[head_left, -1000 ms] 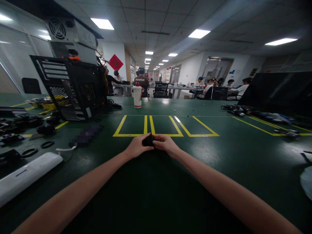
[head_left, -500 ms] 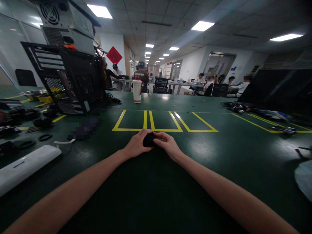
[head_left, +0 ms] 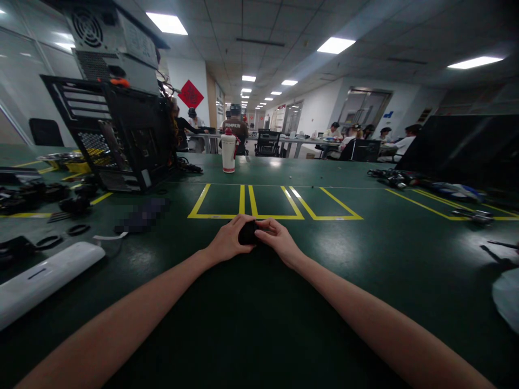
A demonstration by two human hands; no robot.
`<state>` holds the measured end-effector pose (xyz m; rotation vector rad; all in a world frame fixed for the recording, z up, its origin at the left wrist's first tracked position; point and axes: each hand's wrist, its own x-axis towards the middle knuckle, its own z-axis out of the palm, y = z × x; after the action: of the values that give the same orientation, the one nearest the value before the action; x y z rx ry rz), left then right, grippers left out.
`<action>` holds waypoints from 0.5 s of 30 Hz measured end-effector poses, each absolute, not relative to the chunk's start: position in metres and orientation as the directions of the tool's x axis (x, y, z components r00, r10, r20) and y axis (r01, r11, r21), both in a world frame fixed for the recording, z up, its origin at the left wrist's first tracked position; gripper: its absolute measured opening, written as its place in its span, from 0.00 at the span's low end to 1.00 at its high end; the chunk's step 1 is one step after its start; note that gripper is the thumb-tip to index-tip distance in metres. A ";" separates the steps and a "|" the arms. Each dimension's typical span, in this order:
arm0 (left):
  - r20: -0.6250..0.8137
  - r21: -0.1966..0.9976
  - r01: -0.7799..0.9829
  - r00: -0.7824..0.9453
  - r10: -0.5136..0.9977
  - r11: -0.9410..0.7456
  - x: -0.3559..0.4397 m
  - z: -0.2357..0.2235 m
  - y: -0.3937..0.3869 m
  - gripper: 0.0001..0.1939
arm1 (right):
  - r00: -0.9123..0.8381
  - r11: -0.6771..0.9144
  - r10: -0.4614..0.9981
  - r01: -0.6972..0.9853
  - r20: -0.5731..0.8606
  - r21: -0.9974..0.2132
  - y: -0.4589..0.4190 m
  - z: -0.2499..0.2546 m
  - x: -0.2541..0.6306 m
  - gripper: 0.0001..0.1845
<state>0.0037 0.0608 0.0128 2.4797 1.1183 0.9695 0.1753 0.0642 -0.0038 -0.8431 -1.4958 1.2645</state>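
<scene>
A small, dark, rounded object (head_left: 247,233) sits between my hands, just in front of the yellow tape frames; its exact kind is too dark to make out. My left hand (head_left: 229,237) curls round its left side, with thumb below and fingers over the top. From the right, my right hand (head_left: 278,240) pinches at the object's edge with thumb and fingertips. Beneath both hands is the dark green table (head_left: 259,313).
Yellow tape outlines (head_left: 267,217) lie beyond my hands. A black computer case (head_left: 133,140) stands at left, near a long white device (head_left: 52,281). A white cup with a red lid (head_left: 228,153) stands farther back. Dark cables (head_left: 395,177) lie right. People sit behind.
My hands and the dark object keep nearly the same place and grip. The view has shifted very slightly.
</scene>
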 end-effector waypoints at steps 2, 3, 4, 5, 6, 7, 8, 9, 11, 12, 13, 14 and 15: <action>0.472 0.475 0.567 0.481 0.739 -0.673 0.004 0.013 0.061 0.30 | -0.280 0.222 0.933 -0.044 0.225 -0.974 0.065 -0.005 0.175 0.16; 0.471 0.478 0.568 0.478 0.742 -0.670 0.004 0.013 0.061 0.30 | -0.282 0.217 0.935 -0.026 0.215 -0.976 0.066 -0.005 0.176 0.17; 0.468 0.481 0.571 0.474 0.745 -0.665 0.004 0.012 0.061 0.30 | -0.289 0.212 0.935 -0.006 0.204 -0.977 0.067 -0.004 0.176 0.18; 0.466 0.482 0.574 0.472 0.748 -0.662 0.004 0.012 0.061 0.30 | -0.300 0.206 0.934 0.012 0.193 -0.979 0.067 -0.004 0.177 0.18; 0.466 0.482 0.575 0.471 0.749 -0.661 0.004 0.012 0.061 0.30 | -0.316 0.204 0.930 0.023 0.186 -0.979 0.067 -0.003 0.177 0.18; 0.467 0.480 0.574 0.473 0.748 -0.663 0.004 0.012 0.062 0.30 | -0.334 0.206 0.924 0.021 0.188 -0.978 0.067 -0.002 0.178 0.18; 0.468 0.478 0.572 0.476 0.745 -0.666 0.004 0.012 0.062 0.30 | -0.351 0.210 0.916 0.007 0.195 -0.978 0.067 -0.001 0.179 0.18; 0.473 0.475 0.569 0.478 0.740 -0.671 0.004 0.012 0.062 0.30 | -0.367 0.212 0.908 -0.015 0.203 -0.977 0.066 0.000 0.179 0.18; 0.484 0.467 0.562 0.484 0.729 -0.683 0.004 0.012 0.062 0.30 | -0.384 0.214 0.898 -0.050 0.216 -0.976 0.066 0.001 0.179 0.19; 0.487 0.464 0.559 0.487 0.725 -0.688 0.004 0.012 0.062 0.30 | -0.381 0.214 0.899 -0.052 0.218 -0.975 0.065 0.001 0.179 0.18; 0.490 0.461 0.558 0.489 0.722 -0.690 0.004 0.012 0.062 0.30 | -0.372 0.211 0.903 -0.047 0.213 -0.976 0.065 0.001 0.179 0.17; 0.491 0.459 0.558 0.488 0.721 -0.691 0.004 0.012 0.062 0.30 | -0.357 0.207 0.911 -0.039 0.207 -0.978 0.065 0.001 0.179 0.15; 0.490 0.459 0.561 0.487 0.723 -0.689 0.004 0.012 0.062 0.30 | -0.341 0.199 0.919 -0.032 0.198 -0.980 0.065 0.001 0.178 0.14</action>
<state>0.0040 0.0618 0.0117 2.4961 1.0993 0.9919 0.1783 0.0654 0.0010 -0.8717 -1.5509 1.2974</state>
